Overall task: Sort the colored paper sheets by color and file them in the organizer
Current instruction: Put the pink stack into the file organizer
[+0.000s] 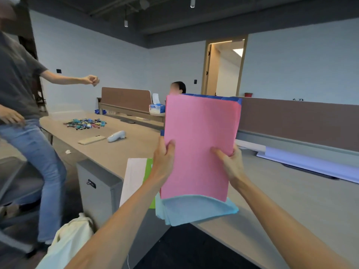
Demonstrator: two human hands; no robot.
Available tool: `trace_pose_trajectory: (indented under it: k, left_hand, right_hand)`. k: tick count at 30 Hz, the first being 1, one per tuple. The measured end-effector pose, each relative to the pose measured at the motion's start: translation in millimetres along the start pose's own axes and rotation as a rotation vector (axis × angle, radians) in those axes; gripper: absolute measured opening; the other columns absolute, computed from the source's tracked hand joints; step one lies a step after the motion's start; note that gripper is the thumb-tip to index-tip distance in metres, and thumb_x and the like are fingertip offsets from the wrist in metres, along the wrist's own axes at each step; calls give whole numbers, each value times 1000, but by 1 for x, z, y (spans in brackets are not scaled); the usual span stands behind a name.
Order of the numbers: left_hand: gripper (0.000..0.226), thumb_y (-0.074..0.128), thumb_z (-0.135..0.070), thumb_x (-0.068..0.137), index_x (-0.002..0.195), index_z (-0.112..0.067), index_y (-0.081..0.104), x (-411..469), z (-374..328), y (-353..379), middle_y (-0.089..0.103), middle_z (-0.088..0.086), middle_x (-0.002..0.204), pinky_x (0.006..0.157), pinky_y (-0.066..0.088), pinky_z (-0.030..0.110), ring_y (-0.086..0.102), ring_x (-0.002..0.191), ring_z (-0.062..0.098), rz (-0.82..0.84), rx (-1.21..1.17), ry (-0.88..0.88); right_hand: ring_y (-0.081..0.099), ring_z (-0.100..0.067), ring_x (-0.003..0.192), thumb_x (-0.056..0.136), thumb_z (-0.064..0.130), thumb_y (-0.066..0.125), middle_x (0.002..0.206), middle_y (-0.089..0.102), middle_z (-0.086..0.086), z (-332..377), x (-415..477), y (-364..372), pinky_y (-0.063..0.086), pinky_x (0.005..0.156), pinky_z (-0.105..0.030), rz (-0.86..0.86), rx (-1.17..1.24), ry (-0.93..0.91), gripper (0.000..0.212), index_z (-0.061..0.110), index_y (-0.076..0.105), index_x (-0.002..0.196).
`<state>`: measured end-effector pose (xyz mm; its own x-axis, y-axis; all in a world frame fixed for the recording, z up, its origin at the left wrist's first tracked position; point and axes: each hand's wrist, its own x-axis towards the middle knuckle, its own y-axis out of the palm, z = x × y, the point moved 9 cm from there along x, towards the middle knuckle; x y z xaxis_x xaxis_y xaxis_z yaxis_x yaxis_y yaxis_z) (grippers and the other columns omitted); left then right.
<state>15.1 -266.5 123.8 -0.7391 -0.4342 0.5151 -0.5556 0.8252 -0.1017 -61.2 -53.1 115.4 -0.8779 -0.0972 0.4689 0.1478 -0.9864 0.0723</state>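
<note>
A white sheet (133, 175) and a green sheet (148, 169) lie on the worktop (120, 152). The left hand (164, 158) grips the left edge of the upright stack (200, 144), thumb over its pink front. The right hand (230, 162) pinches the right edge. Light-blue sheets (196, 210) sag beneath.

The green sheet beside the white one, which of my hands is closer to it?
Left. The left hand grips the paper stack at its left edge and overlaps the green sheet in view. The right hand grips the stack's right edge, farther away.
</note>
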Motion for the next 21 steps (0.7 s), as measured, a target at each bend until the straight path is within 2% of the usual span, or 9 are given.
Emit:
trace_pose_trajectory:
  k: [3, 6, 9, 12, 15, 16, 19, 21]
  left_hand:
    - [20, 39, -29, 101, 104, -10, 41, -10, 38, 7, 46, 7, 86, 69, 38, 34, 45, 74, 18, 85, 18, -112]
    - [19, 41, -29, 100, 99, -10, 46, 11, 35, -3, 53, 8, 85, 74, 43, 38, 49, 76, 20, 7, -26, -62]
    - [8, 48, -26, 97, 90, -23, 51, 34, 39, -9, 60, -4, 85, 75, 45, 33, 53, 79, 14, -72, -135, -6]
    - [5, 54, -27, 93, 93, -30, 57, 36, 74, 5, 65, -9, 94, 81, 48, 28, 59, 88, 10, 31, -222, -51]
    - [11, 61, -25, 92, 83, -21, 63, 43, 91, 3, 63, -3, 81, 70, 46, 30, 56, 78, 17, 73, -269, -165]
    - [11, 63, -24, 91, 81, -20, 65, 52, 90, 2, 64, -2, 81, 72, 48, 29, 59, 79, 18, 79, -276, -202]
    - [7, 67, -25, 87, 91, -21, 72, 80, 77, -4, 71, 1, 101, 100, 48, 39, 65, 105, 24, 117, -322, -256]
    - [21, 66, -28, 87, 106, -19, 70, 91, 72, -6, 70, 2, 112, 105, 44, 43, 64, 110, 23, 132, -311, -265]
  right_hand:
    - [65, -1, 63, 89, 5, 65, 71, 72, 14, -33, -16, 10, 51, 62, -23, 28, -28, 98, 13, 18, 66, 92]
    - [62, 1, 59, 89, 8, 65, 66, 70, 15, -26, -3, 11, 50, 59, -21, -26, -61, 51, 12, 19, 66, 85]
    - [61, 1, 59, 89, 9, 66, 66, 68, 14, -28, 13, 14, 52, 57, -19, -67, -69, 11, 14, 21, 65, 82]
    - [59, 2, 57, 89, 11, 66, 61, 67, 17, -66, 12, 21, 51, 58, -20, -31, -118, 70, 15, 20, 65, 77]
    - [57, -5, 62, 91, 17, 66, 67, 64, 9, -81, 16, 27, 50, 60, -25, 0, -147, 83, 13, 16, 66, 78]
    - [56, -9, 65, 90, 22, 67, 69, 63, 5, -80, 20, 30, 49, 61, -28, 10, -160, 79, 14, 13, 66, 79]
    - [50, -14, 66, 86, 31, 61, 70, 56, 2, -70, 43, 48, 45, 61, -33, 46, -191, 58, 22, 12, 61, 75]
    - [49, -14, 65, 88, 29, 58, 69, 54, 3, -63, 61, 61, 44, 61, -33, 34, -204, 41, 23, 11, 57, 73]
